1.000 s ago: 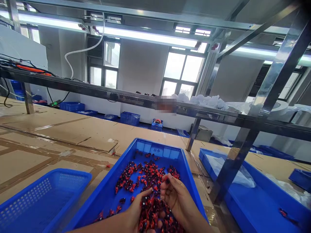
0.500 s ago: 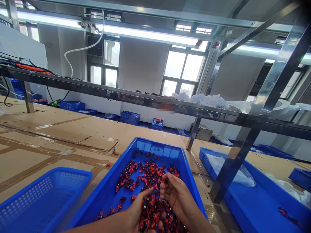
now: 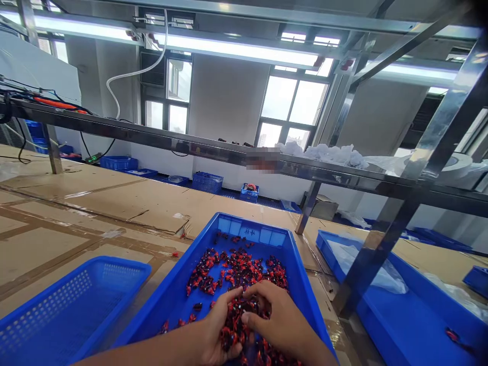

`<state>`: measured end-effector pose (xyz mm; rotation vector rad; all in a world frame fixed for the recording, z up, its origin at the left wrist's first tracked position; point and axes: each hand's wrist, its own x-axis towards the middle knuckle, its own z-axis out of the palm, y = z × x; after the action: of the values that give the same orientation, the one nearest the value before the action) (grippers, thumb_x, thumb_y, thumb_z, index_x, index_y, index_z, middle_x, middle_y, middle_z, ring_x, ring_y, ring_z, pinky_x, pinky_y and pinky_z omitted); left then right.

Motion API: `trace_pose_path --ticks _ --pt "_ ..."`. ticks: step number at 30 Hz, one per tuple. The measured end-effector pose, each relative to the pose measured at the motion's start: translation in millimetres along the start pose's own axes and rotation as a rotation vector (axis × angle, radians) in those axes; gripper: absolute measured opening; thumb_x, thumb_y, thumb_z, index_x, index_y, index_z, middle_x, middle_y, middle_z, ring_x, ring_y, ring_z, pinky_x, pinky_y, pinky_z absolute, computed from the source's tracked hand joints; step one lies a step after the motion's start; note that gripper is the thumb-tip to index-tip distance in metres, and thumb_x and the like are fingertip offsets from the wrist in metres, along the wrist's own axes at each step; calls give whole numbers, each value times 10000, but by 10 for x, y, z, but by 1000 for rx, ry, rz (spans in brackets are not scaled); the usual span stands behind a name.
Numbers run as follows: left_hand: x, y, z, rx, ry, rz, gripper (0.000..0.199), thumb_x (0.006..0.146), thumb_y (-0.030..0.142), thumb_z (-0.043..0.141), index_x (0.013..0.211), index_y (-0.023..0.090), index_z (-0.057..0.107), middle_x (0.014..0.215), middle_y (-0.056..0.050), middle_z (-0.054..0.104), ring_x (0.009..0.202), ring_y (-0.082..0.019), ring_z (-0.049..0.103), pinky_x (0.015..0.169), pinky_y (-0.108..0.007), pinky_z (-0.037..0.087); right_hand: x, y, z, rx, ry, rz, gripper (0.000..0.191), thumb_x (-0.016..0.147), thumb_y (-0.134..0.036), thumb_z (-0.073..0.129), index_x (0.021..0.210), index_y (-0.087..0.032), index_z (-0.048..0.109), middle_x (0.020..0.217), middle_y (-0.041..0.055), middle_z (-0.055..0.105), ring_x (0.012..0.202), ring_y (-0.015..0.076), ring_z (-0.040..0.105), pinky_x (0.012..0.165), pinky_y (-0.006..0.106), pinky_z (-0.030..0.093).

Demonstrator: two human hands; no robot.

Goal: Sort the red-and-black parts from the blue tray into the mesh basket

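My left hand (image 3: 219, 323) and right hand (image 3: 274, 315) are down in the near end of a blue tray (image 3: 244, 229), both curved and cupped around a clump of small red and dark pieces (image 3: 240, 274). The fingers of my two hands nearly meet over the clump, with pieces showing between them, though I cannot tell exactly how many each hand has. Most of the pieces lie loose in a heap across the tray's middle and near end, with a few scattered apart on the blue floor. The tray sits on a cardboard-covered worktop (image 3: 114, 213). To my left, just beside it, is a blue perforated basket (image 3: 72, 310). To my right, past a steel upright (image 3: 381, 254), is a second blue tray (image 3: 404, 325) with a clear plastic sheet (image 3: 362, 264) in it and a single red piece (image 3: 452, 334) near its front. Crumpled white plastic (image 3: 328, 156) lies on a metal shelf (image 3: 152, 137) overhead.
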<state>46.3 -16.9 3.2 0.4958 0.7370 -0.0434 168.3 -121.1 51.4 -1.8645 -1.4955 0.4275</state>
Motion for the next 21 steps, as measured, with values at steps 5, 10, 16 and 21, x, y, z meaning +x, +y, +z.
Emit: trace_pose_path --ticks 5,10,16,21 --pt "13 43 -14 62 0 -5 582 771 665 549 648 101 619 521 -106 617 416 -147 602 264 -146 427 -30 6 -23 -68 -94 -97 249 771 -192 687 990 -305 726 895 10 585 849 176 577 765 276 418" --pt "-11 60 0 99 -23 10 525 783 615 548 642 112 607 531 -102 628 411 -141 598 268 -139 420 -7 -8 -3 6 -54 -133 270 792 -133 666 974 -318 740 890 3 565 837 163 571 766 279 429" --pt "-30 95 2 60 -11 60 488 767 600 570 731 116 624 532 -58 602 467 -159 620 269 -158 421 -1 -6 -30 449 -29 -236 181 782 -268 739 949 -333 760 990 29 516 941 202 544 776 297 459" --pt "19 83 -46 95 -58 128 481 753 603 581 763 124 612 585 -67 618 501 -167 629 289 -164 421 -14 37 -39 621 -2 -246 187 748 -265 771 919 -341 773 988 43 523 940 221 541 773 330 481"
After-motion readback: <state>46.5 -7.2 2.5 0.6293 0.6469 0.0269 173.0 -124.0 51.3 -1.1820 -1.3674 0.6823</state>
